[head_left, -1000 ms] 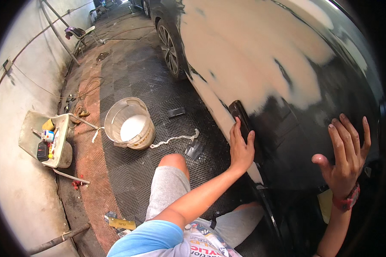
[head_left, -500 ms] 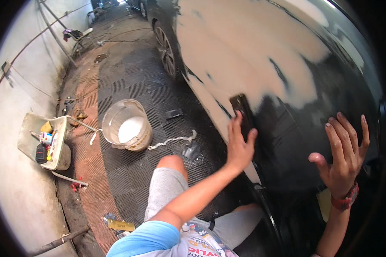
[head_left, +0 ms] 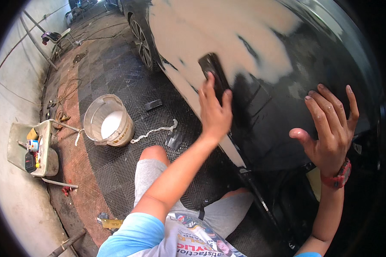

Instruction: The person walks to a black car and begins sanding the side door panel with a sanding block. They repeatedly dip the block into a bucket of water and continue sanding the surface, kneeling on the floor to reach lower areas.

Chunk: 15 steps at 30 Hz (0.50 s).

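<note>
At twelve o'clock from the left hand (head_left: 216, 118), whose fingers clamp its near end, a black block (head_left: 211, 65) sits against the car panel (head_left: 272, 135); at three, the right hand (head_left: 332, 128) splays its fingers. Tilting the block could, I'd guess, gouge the pale patch (head_left: 218, 30). The block's underside and the right palm are hidden.

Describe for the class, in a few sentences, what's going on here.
A person sits beside a dark car, working on its side panel, part of which has a beige coating. The left hand holds a dark oblong block on the panel, near where beige meets black. The right hand is spread open over the black part; whether it touches is unclear. A bucket with something white inside stands on the floor to the left.
</note>
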Motion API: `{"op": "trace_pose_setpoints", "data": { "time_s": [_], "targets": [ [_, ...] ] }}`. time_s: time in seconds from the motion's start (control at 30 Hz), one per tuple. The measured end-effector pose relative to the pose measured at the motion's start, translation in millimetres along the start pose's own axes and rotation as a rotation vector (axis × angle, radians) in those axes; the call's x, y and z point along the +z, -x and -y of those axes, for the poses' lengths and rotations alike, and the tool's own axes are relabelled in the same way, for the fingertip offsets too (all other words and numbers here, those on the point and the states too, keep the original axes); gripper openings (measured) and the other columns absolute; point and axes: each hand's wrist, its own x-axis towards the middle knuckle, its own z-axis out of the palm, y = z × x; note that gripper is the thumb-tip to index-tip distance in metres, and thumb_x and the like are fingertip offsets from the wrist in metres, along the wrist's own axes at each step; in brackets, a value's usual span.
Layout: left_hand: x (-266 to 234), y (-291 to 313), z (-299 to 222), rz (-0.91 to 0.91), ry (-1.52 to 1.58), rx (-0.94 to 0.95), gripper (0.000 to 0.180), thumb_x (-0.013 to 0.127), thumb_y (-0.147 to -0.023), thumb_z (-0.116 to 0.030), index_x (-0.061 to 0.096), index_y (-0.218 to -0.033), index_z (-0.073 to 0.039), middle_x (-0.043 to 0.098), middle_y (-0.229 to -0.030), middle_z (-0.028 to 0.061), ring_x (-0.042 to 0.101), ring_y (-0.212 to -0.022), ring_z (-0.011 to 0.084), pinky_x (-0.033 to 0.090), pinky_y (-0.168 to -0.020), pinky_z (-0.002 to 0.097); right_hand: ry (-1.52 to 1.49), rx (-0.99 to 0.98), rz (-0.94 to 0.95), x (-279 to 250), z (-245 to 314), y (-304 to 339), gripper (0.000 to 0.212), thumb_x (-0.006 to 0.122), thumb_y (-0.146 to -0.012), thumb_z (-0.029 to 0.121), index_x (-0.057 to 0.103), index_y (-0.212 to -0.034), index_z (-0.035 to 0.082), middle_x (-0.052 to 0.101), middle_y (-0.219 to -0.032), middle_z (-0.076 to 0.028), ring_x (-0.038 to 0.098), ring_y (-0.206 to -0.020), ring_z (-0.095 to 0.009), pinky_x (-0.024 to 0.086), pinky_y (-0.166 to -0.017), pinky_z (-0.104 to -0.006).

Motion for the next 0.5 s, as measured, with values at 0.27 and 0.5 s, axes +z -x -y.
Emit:
{"op": "trace_pose_setpoints", "data": {
  "time_s": [0.27, 0.5],
  "targets": [
    [-11.8, -93.0, 70.1, -0.008, -0.084, -0.256, 0.075, 0.057, -0.110, -0.041, 0.031, -0.167, 0.000, 0.048, -0.154, 0.0322, 0.049, -0.142, 0.0469, 0.040, -0.120, 0.0508, -0.042, 0.071, 0.002, 4.8, 4.2, 0.1, 0.071, 0.055, -0.099, 0.071, 0.076, -0.113, 0.005, 0.079, -0.109, -0.008, 0.074, -0.119, -0.028, 0.031, -0.128, -0.0565],
    [2.1, -25.1, -19.9, 0.004, -0.099, 0.084, 0.077, 0.063, -0.108, -0.031, 0.027, -0.168, -0.001, 0.046, -0.148, 0.0342, 0.046, -0.140, 0.0515, 0.041, -0.118, 0.0561, -0.022, 0.014, -0.044, -0.9, 0.1, 0.0, 0.065, 0.063, -0.096, 0.067, 0.076, -0.109, 0.005, 0.078, -0.104, -0.007, 0.074, -0.114, -0.027, 0.032, -0.127, -0.0574]
  ]
}}
